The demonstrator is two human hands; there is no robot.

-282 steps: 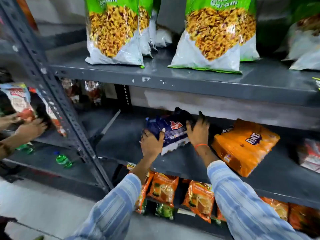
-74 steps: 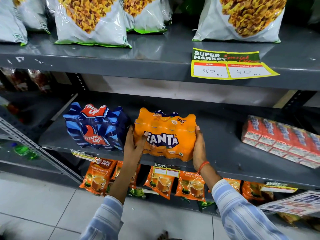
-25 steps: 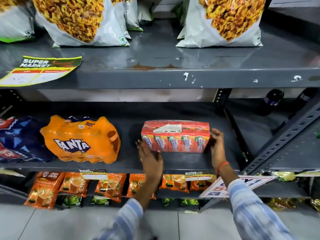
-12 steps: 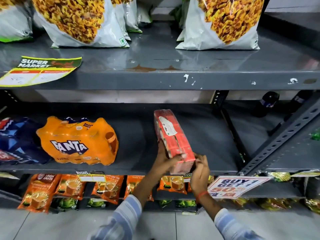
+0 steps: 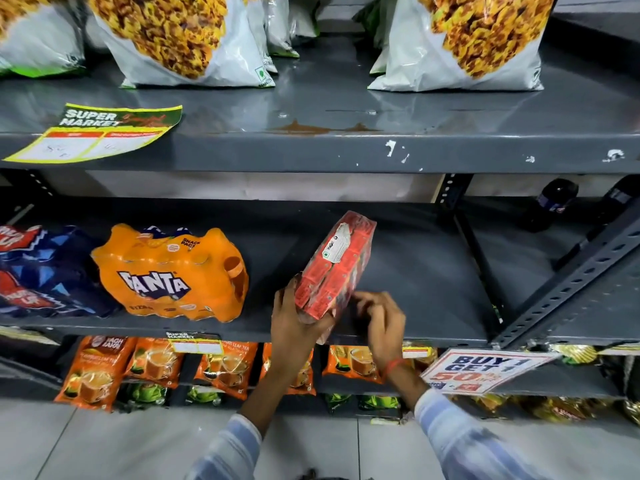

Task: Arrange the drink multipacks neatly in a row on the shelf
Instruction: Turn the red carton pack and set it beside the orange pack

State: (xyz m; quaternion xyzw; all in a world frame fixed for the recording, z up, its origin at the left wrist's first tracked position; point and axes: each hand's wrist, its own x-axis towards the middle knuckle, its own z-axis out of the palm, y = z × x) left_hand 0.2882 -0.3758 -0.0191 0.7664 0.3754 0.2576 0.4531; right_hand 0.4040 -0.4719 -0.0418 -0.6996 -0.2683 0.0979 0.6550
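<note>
Two packs, blue [image 5: 41,271] and orange [image 5: 173,275], already sit in line. A second ago the red pack [image 5: 334,265] lay broadside; now it points end-on into the shelf [image 5: 433,271], left hand [image 5: 294,323] gripping its near end, right hand [image 5: 381,323] loosely curled beside it, holding nothing. It still needs sliding left.

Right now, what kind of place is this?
Most likely a supermarket aisle: grey steel shelf stocked with packaged goods like the Fanta pack, a "Super Market" price tag, and a "Buy 1 Get 1" sign.
</note>
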